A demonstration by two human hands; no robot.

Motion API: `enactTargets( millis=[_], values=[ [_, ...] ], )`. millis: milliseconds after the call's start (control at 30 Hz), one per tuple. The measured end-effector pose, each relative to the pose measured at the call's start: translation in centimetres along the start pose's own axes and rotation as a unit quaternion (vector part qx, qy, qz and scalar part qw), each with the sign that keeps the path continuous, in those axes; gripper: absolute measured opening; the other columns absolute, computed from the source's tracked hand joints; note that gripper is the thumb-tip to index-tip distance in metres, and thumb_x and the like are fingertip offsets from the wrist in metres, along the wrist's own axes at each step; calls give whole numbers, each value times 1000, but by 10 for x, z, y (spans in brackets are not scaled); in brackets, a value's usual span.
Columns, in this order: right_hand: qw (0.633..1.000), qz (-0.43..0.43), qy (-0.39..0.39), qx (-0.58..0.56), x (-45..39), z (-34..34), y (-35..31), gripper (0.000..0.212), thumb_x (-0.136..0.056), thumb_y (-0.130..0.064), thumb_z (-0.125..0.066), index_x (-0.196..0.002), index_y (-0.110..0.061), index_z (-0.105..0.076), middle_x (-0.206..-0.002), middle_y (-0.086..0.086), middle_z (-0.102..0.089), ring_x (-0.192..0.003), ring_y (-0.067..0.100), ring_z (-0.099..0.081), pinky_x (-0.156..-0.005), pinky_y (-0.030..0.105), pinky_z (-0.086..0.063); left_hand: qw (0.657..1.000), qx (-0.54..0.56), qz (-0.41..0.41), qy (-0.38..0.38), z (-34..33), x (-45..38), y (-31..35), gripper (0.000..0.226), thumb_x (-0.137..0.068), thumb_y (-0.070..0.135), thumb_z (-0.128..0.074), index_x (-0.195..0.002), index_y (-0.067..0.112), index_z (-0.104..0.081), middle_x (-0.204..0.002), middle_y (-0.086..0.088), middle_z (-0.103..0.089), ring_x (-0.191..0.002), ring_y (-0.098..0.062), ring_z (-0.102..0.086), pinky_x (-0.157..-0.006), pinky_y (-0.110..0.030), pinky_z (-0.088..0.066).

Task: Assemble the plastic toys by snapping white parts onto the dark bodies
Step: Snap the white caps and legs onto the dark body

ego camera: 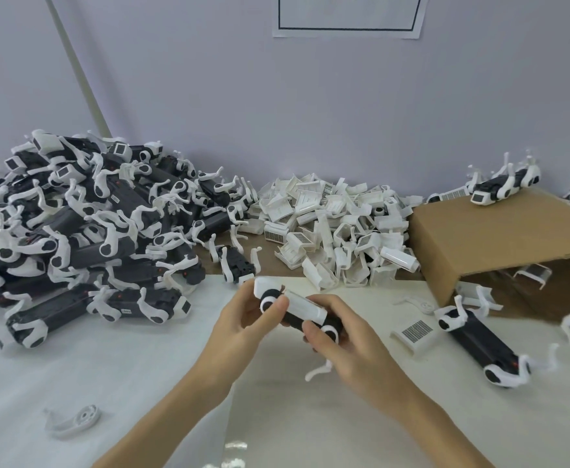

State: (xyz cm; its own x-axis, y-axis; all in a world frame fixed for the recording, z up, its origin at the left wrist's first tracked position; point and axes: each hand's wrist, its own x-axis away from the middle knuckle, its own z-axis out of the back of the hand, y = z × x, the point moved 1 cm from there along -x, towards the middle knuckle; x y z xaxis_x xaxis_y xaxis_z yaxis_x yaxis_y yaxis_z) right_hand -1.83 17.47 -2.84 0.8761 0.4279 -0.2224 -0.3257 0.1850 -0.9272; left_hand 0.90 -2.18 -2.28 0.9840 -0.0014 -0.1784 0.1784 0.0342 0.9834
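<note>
Above the middle of the bench (141,383), both hands hold one toy (297,310), a dark body with a white cover part on top. The left hand (243,319) pinches its far end, fingers curled round it; the right hand (341,336) grips the near end. A pile of toys (74,224) fills the bench's far left; a heap of white parts (337,224) lies at the far edge, beside a cardboard box (499,234).

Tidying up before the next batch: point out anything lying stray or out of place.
A lone white leg part lies near the table's front left, apart from the piles. Another loose white part and a grilled cover sit right of the hands, beside the cardboard box.
</note>
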Motion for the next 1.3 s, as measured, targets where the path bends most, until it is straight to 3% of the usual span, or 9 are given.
enactTargets(
  millis=[133,233,600,733,867,1000,1133,1233,1300],
  values=[
    [994,73,28,80,-1,7,3,44,-95,-26,-75,-135,-34,-59,-131,-14,-60,-127,12,-57,-102,20,-44,992,-103,-37,-63,18,-6,-3,73,-89,35,-85,-148,43,-44,-123,8,-71,-123,-10,-64,-103,-25,-52],
    [966,126,13,224,-3,10,6,61,-87,-25,-84,-140,-37,-55,-140,-17,-45,-134,4,-47,-105,12,-38,965,-236,-85,-75,29,-9,-8,79,-81,19,-94,-146,35,-52,-133,14,-67,-128,-11,-61,-109,-30,-48],
    [943,142,24,299,-5,21,8,66,-90,-39,-79,-149,-46,-48,-148,-26,-42,-130,-7,-48,-87,2,-41,923,-343,-173,-9,24,-9,-17,79,-80,43,-91,-147,43,-50,-137,29,-60,-127,-1,-51,-104,-17,-42],
    [972,128,55,188,-3,24,4,52,-92,-47,-75,-141,-36,-62,-133,-18,-63,-124,7,-62,-100,18,-51,975,-193,-110,-3,21,-7,-25,81,-87,57,-77,-154,51,-32,-124,22,-67,-125,-4,-61,-99,-22,-50],
    [994,-53,96,10,-6,22,-11,34,-86,-60,-74,-105,-33,-80,-94,2,-78,-76,24,-79,-72,43,-65,983,-159,-85,13,18,-5,-28,65,-92,84,-39,-151,58,-32,-118,20,-68,-118,-8,-63,-90,-17,-49],
    [918,-237,84,-307,-27,50,-26,55,-91,-48,-72,-120,-1,-69,-96,31,-74,-79,42,-76,-63,46,-66,985,-138,-85,51,20,-8,-29,60,-97,77,-27,-144,45,-47,-120,16,-69,-116,-10,-63,-99,-26,-44],
    [834,-54,161,-525,-53,118,-47,75,-75,-11,-84,-138,10,-48,-122,31,-66,-107,39,-72,-84,45,-65,973,-206,-74,68,21,-11,-29,38,-105,66,-38,-118,41,-63,-116,21,-66,-116,-5,-61,-92,-22,-44],
    [741,88,150,-648,-60,159,-56,50,-103,-22,-54,-151,-7,-45,-144,33,-55,-130,50,-59,-99,57,-55,944,-304,-95,84,19,-15,-33,29,-102,50,-49,-119,33,-65,-122,23,-55,-124,-5,-51,-97,-14,-41],
    [773,63,135,-617,-61,168,-46,48,-111,-33,-42,-155,-14,-37,-144,30,-57,-131,50,-58,-104,59,-50,923,-359,-98,99,17,-17,-36,28,-103,41,-58,-129,30,-64,-133,14,-46,-130,-8,-42,-98,-11,-35]
  ],
)
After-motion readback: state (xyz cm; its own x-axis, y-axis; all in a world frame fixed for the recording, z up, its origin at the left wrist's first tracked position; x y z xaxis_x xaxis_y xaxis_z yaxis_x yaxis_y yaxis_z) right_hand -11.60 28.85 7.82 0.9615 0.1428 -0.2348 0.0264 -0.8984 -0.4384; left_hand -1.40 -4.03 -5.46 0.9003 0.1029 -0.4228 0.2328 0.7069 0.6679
